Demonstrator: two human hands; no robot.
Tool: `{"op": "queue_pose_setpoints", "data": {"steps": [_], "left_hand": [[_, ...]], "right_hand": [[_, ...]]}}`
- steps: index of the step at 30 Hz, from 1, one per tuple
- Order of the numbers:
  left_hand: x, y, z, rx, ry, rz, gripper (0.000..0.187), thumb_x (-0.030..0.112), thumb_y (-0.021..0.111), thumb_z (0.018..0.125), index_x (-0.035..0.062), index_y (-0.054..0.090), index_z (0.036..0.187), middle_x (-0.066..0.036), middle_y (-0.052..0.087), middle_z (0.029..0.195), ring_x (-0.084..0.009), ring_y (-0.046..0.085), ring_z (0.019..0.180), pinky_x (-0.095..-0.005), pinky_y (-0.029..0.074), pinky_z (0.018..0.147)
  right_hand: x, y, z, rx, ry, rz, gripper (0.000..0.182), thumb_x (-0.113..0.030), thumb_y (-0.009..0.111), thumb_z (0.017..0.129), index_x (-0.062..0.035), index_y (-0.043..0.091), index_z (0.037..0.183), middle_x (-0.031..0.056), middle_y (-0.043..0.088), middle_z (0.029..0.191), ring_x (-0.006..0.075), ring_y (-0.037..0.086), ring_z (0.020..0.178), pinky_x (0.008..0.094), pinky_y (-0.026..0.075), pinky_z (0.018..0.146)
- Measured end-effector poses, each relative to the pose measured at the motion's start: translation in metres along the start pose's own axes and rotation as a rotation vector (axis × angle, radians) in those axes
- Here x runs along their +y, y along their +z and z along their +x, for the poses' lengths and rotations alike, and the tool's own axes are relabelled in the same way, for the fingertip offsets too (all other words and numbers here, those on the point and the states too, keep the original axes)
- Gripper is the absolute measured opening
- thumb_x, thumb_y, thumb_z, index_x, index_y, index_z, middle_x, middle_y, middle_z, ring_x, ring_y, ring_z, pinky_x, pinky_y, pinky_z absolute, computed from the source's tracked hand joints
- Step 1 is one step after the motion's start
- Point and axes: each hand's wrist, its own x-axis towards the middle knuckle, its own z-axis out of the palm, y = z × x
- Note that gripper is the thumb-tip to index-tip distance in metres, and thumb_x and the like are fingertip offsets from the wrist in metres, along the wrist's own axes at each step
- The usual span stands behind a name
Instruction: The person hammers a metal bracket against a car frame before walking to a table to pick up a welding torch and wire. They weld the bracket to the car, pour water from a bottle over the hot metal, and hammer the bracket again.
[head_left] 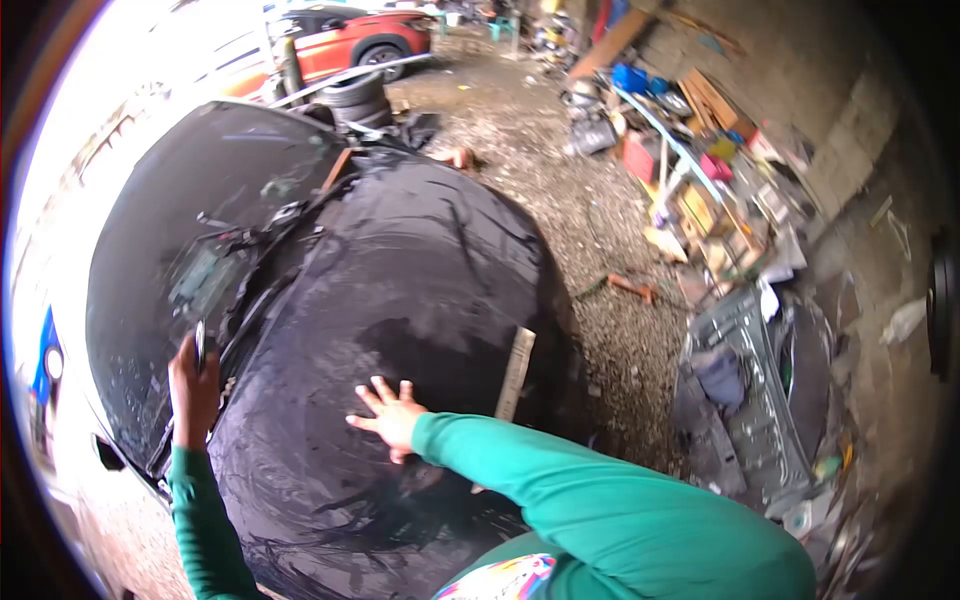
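Observation:
The dusty, smeared hood (330, 290) of a dark car lies below me. On it rests my right hand (392, 418), palm down with fingers spread and nothing held. My left hand (196, 392) is raised near the lower edge of the windshield (150, 250). Its fingers are closed round a small, thin object with a shiny edge (201, 345), whose kind I cannot make out. A long pale flat strip (515, 372) lies on the hood beyond my right forearm, which hides part of it.
Stacked tires (355, 100) stand past the car, with an orange car (335, 48) farther back. Gravel ground (610, 240) runs along the right side. Mixed scrap (700, 190) and a detached grey metal panel (750, 390) lie by the wall (850, 130).

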Motion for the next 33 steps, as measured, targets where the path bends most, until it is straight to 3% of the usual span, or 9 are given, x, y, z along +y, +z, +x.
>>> {"op": "queue_pose_setpoints", "data": {"steps": [3, 11, 17, 19, 21, 23, 25, 30, 33], "left_hand": [[0.053, 0.041, -0.067, 0.037, 0.439, 0.347, 0.047, 0.015, 0.067, 0.099, -0.0057, 0.059, 0.140, -0.028, 0.072, 0.103, -0.0488, 0.069, 0.094, -0.0502, 0.056, 0.086], [0.245, 0.091, -0.359, -0.431, -0.504, -0.024, 0.019, 0.012, 0.081, 0.093, -0.0022, 0.068, 0.092, -0.007, 0.065, 0.071, -0.0142, 0.054, 0.067, -0.0381, 0.046, 0.064], [0.383, 0.197, -0.412, -0.650, -0.599, -0.204, 0.019, 0.014, 0.079, 0.091, 0.0000, 0.072, 0.103, -0.003, 0.072, 0.082, -0.0115, 0.060, 0.073, -0.0329, 0.050, 0.068], [0.400, 0.252, -0.388, -0.793, -0.286, -0.118, 0.023, 0.017, 0.079, 0.089, 0.0025, 0.070, 0.104, -0.018, 0.071, 0.082, -0.0234, 0.067, 0.072, -0.0406, 0.054, 0.070], [0.455, 0.292, -0.329, -0.874, -0.112, -0.057, 0.023, 0.017, 0.079, 0.090, 0.0017, 0.062, 0.097, -0.017, 0.067, 0.075, -0.0226, 0.065, 0.066, -0.0445, 0.051, 0.062], [0.502, 0.324, -0.271, -0.834, -0.110, -0.109, 0.020, 0.014, 0.076, 0.089, 0.0017, 0.066, 0.102, -0.019, 0.069, 0.078, -0.0222, 0.065, 0.067, -0.0435, 0.051, 0.063], [0.517, 0.361, -0.227, -0.712, 0.024, -0.168, 0.018, 0.012, 0.071, 0.090, 0.0010, 0.065, 0.103, -0.018, 0.068, 0.079, -0.0245, 0.065, 0.066, -0.0425, 0.052, 0.063], [0.603, 0.429, -0.158, -0.852, 0.030, -0.164, 0.021, 0.016, 0.073, 0.091, 0.0021, 0.057, 0.094, -0.014, 0.062, 0.074, -0.0229, 0.059, 0.063, -0.0426, 0.050, 0.062], [0.612, 0.506, -0.161, -0.883, 0.185, -0.198, 0.029, 0.022, 0.081, 0.091, 0.0018, 0.060, 0.093, -0.017, 0.062, 0.073, -0.0243, 0.058, 0.063, -0.0445, 0.050, 0.063]], "right_hand": [[0.012, 0.019, -0.008, 0.089, 0.004, 0.034, 0.117, -0.035, 0.098, 0.074, -0.0326, 0.034, 0.172, 0.0208, 0.005, 0.183, 0.0530, 0.005, 0.166, 0.0841, 0.029, 0.118], [0.132, 0.206, -0.246, 0.573, -0.455, 0.425, 0.074, -0.033, 0.079, 0.092, -0.0131, 0.054, 0.158, 0.0253, 0.049, 0.163, 0.0424, 0.051, 0.148, 0.0522, 0.047, 0.120], [0.381, 0.417, -0.718, -0.143, 1.098, 0.491, 0.043, -0.032, 0.069, 0.087, -0.0093, 0.078, 0.123, 0.0200, 0.077, 0.121, 0.0412, 0.072, 0.115, 0.0530, 0.057, 0.101], [0.457, 0.613, -0.920, 0.391, 1.880, 0.042, 0.032, -0.027, 0.069, 0.088, -0.0044, 0.080, 0.107, 0.0204, 0.079, 0.108, 0.0408, 0.076, 0.100, 0.0509, 0.062, 0.089], [0.462, 0.552, -1.124, -0.016, 1.608, 0.088, 0.028, -0.024, 0.068, 0.093, -0.0032, 0.079, 0.109, 0.0222, 0.078, 0.105, 0.0417, 0.075, 0.098, 0.0509, 0.060, 0.086], [0.419, 0.491, -1.208, 1.294, 2.017, 0.801, 0.032, -0.030, 0.070, 0.098, -0.0012, 0.077, 0.110, 0.0213, 0.079, 0.102, 0.0414, 0.073, 0.092, 0.0488, 0.057, 0.083], [0.381, 0.456, -1.254, 1.325, 2.054, 0.596, 0.035, -0.032, 0.070, 0.100, -0.0006, 0.076, 0.114, 0.0213, 0.079, 0.104, 0.0407, 0.073, 0.093, 0.0481, 0.056, 0.084], [0.297, 0.554, -1.191, 0.955, 1.898, 0.374, 0.016, -0.015, 0.062, 0.099, -0.0043, 0.074, 0.097, 0.0199, 0.072, 0.092, 0.0434, 0.071, 0.095, 0.0541, 0.056, 0.084], [0.229, 0.601, -1.084, -0.247, 1.137, 0.337, 0.022, -0.021, 0.068, 0.094, -0.0110, 0.081, 0.109, 0.0179, 0.078, 0.105, 0.0360, 0.076, 0.094, 0.0515, 0.060, 0.083]]}}
